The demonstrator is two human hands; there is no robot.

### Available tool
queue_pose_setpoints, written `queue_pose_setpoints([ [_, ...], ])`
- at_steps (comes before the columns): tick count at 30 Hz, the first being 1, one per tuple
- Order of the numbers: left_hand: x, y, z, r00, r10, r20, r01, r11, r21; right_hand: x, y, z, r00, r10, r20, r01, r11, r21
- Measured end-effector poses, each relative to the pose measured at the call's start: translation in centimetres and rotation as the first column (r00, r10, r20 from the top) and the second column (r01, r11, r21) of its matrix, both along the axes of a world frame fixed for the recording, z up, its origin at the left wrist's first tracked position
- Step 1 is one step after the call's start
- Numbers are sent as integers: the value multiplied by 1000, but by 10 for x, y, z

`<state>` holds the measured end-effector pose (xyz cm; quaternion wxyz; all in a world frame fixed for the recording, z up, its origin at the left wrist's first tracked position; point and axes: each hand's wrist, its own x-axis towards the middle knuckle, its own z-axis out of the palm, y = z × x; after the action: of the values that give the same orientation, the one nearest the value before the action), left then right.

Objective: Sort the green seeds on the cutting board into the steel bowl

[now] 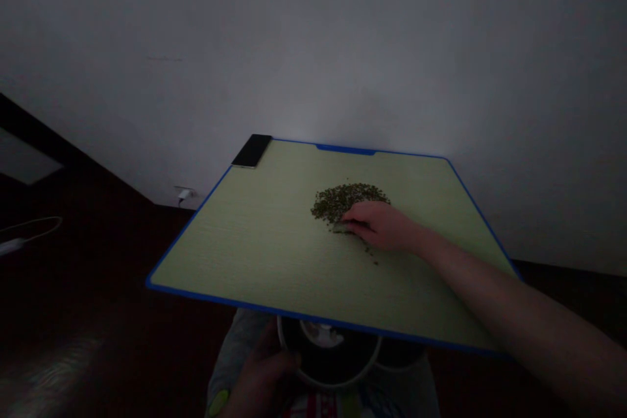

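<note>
1 bean pile (pixel 349 199) mid-table (pixel 255 241); right hand (pixel 379 225) cupped flat on its 5 o'clock edge. Left hand (pixel 259 375) grips 1 bowl (pixel 328 356) below near edge. 1 phone (pixel 251 151) at 10 o'clock corner.

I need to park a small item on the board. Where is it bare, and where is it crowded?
The board is bare on its left half, between the phone at the far corner and the near blue edge. The near right strip lies under the forearm. Crowded: the middle far part, where the right hand rests on the bean pile.
</note>
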<state>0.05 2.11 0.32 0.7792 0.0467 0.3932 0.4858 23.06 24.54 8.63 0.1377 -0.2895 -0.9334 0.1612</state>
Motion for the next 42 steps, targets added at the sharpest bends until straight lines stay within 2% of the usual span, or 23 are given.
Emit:
queue_pose_setpoints([
  [5, -1, 0, -3, 1000, -10, 8, 10, 999, 42, 3, -1, 0, 1000, 11, -1, -11, 1000, -11],
  [17, 0, -2, -7, 1000, 3, -4, -3, 999, 39, 2, -7, 1, 1000, 0, 10, 0, 1000, -26],
  [28, 1, 0, 3, 1000, 0, 14, -1, 999, 37, -2, -9, -3, 995, -101, 22, 100, 994, 48],
  [35, 3, -2, -1, 998, 54, 18, -54, 999, -2, -7, -6, -1, 998, -61, 12, 60, 998, 26],
  [42, -1, -2, -3, 1000, 6, 1, -6, 1000, 0, -6, 0, 2, 999, 34, 20, -33, 998, -52],
])
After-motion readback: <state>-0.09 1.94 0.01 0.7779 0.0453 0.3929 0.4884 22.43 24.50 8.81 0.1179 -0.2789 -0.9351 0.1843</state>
